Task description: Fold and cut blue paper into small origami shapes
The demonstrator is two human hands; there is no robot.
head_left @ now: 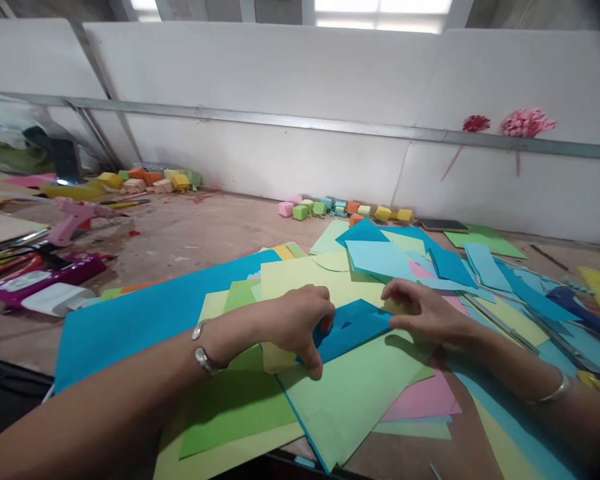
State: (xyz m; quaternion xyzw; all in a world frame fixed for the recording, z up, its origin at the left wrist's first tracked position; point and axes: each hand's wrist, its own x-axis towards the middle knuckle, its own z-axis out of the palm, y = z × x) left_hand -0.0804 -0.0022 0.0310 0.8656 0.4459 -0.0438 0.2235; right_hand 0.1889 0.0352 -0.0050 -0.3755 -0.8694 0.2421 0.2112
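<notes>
A dark blue folded sheet of paper (357, 328) lies over a pale green sheet (360, 387) in front of me. My left hand (296, 327) grips its left end, thumb at the near edge and fingers curled behind. At the opposite corner, my right hand (423, 312) has thumb and forefinger closed on the paper's tip. Under and around both hands spread more coloured sheets, among them a bright green one (240, 407), a pale yellow one (290, 277) and a large blue one (145, 320).
Small paper cubes (300, 212) line the foot of the white wall panel (260, 73). To the left lie a pink glue gun (75, 219) and a purple device (55, 280). Scissors with a dark blue handle (585, 312) rest on the right among cut papers. Paper flowers (527, 123) hang behind.
</notes>
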